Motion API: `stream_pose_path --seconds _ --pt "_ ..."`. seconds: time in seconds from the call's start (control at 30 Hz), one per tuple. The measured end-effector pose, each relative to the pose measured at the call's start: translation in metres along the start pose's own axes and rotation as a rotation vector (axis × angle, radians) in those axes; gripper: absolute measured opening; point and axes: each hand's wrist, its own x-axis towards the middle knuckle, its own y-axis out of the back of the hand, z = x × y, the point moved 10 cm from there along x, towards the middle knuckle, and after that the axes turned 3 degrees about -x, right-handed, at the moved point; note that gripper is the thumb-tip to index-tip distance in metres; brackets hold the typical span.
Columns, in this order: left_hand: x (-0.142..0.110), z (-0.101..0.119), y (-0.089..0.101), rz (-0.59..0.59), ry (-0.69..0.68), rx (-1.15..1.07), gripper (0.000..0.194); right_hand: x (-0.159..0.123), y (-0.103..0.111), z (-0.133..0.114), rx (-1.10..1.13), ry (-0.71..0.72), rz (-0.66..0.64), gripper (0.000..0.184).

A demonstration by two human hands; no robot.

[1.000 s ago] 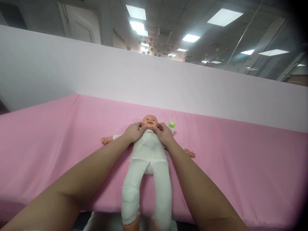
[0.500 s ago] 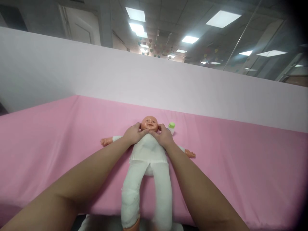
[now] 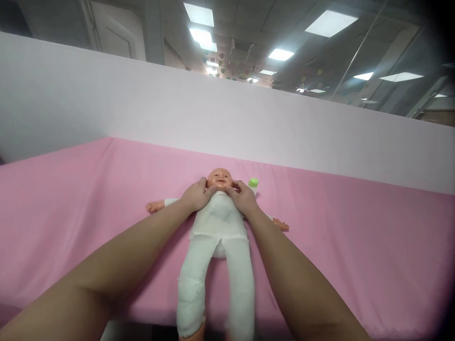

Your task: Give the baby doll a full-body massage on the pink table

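Note:
A baby doll [image 3: 219, 218] with a hard plastic head and a white cloth body lies on its back, face up, its arms spread out to both sides and its legs toward me. My left hand [image 3: 197, 195] is closed around the left side of the doll's head and neck, the thumb by its chin. On the other side, my right hand [image 3: 244, 196] holds the head and neck in the same way. Most of my fingers are hidden beside and behind the head. A small white bottle with a green cap [image 3: 253, 183] stands just beyond my right hand.
The doll lies on a pink-covered padded surface [image 3: 337, 237] with creases in its cover. A low white wall [image 3: 249, 118] runs along the back and left. The near edge of the surface is below, with the doll's feet reaching over it.
My thumbs have moved apart and up from the middle of the doll's neck, so its white collar now shows. Both hands still hold the head. The view has shifted slightly.

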Motion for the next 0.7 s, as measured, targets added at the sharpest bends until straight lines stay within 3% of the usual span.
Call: stream_pose_path --seconds 0.33,0.47,0.7 --pt "0.005 -0.004 -0.002 -0.005 -0.012 -0.068 0.043 0.005 -0.001 0.018 0.026 -0.034 -0.006 0.044" --pt "0.002 -0.004 -0.001 -0.004 -0.01 -0.096 0.047 0.0 -0.001 0.013 0.008 -0.045 -0.006 0.045" --pt "-0.003 0.0 -0.002 -0.041 0.03 -0.037 0.062 -0.009 -0.006 -0.001 -0.066 -0.068 -0.027 0.073"
